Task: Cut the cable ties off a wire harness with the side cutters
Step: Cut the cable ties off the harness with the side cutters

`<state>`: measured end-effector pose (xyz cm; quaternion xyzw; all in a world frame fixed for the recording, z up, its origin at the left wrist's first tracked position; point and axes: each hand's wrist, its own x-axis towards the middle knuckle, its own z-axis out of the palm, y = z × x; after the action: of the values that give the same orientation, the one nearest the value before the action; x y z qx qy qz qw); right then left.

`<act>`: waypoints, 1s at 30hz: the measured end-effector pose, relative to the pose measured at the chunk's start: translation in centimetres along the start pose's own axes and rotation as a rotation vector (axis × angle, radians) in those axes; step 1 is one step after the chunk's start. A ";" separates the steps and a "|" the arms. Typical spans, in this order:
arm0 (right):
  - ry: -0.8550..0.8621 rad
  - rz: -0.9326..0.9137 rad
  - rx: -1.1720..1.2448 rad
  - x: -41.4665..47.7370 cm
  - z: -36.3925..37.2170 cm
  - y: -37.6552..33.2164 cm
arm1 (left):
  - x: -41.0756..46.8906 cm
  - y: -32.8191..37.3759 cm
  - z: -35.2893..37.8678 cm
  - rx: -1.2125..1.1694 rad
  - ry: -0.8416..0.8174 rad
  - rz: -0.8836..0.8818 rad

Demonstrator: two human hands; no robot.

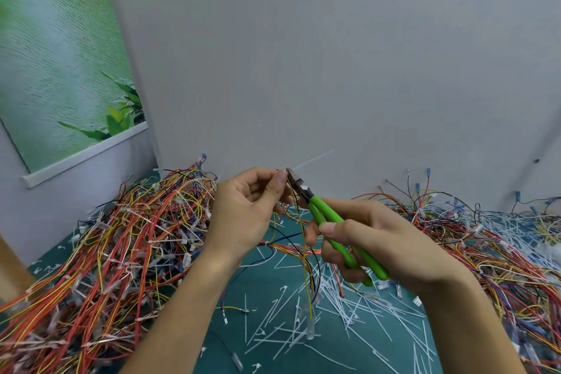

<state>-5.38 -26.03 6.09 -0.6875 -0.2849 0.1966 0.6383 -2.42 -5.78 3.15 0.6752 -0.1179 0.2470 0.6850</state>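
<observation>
My left hand (249, 209) pinches a thin wire harness (305, 255) between thumb and fingertips, holding it up above the green mat (267, 340). Its yellow, black and orange wires hang down to the mat. My right hand (373, 240) grips the green-handled side cutters (331, 222). The steel jaws (294, 180) sit right at my left fingertips, against a white cable tie (312, 160) whose tail sticks up to the right.
A big heap of tied red, orange and yellow harnesses (106, 252) fills the left side. Another tangle of wires (485, 246) lies at the right. Several cut white ties (349, 313) litter the mat between my arms. A grey wall (334, 55) stands close behind.
</observation>
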 end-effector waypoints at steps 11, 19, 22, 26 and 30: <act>0.021 0.028 -0.085 0.4 -0.1 0.6 | -0.5 -0.3 -0.1 0.318 -0.120 0.148; 0.010 -0.049 -0.052 1.0 0.7 1.2 | -0.3 -0.1 -0.4 0.324 -0.091 0.171; 0.010 -0.030 -0.085 1.0 0.5 1.1 | -0.2 -0.3 -0.4 0.322 -0.097 0.162; 0.008 -0.010 -0.200 0.8 -0.1 1.0 | -0.3 -0.5 -0.5 0.421 -0.104 0.228; 0.013 -0.064 -0.236 0.9 -0.2 1.5 | -0.2 -0.4 -0.5 0.412 -0.093 0.217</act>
<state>-4.33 -25.60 4.73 -0.7497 -0.3236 0.1367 0.5608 -2.46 -5.31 2.65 0.7948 -0.1683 0.3067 0.4958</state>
